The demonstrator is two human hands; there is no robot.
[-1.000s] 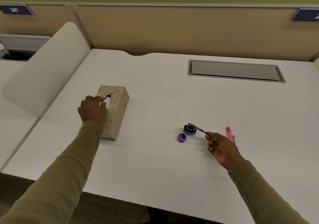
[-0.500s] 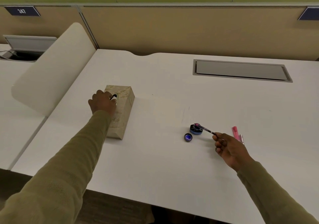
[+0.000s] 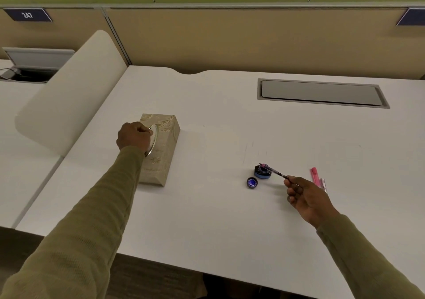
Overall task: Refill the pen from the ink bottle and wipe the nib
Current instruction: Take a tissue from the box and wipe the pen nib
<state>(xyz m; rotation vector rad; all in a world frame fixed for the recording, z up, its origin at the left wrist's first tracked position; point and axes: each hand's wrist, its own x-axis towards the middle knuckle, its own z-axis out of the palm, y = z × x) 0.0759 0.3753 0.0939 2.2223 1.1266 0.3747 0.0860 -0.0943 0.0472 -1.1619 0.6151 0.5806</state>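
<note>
My right hand pinches the back end of a slim pen, its nib end hanging over the open ink bottle. The bottle's blue cap lies upturned just left of it. My left hand is curled at the oval slot of a beige tissue box, fingers at the white tissue edge; whether they grip tissue is hidden.
The white desk has a grey cable hatch at the back right. A pink pen part and a pale one lie right of my right hand. A white side divider stands left.
My left hand stays at the tissue box slot, its fingers curled further into the opening. The pen remains over the ink bottle. The camera view shifted slightly.
</note>
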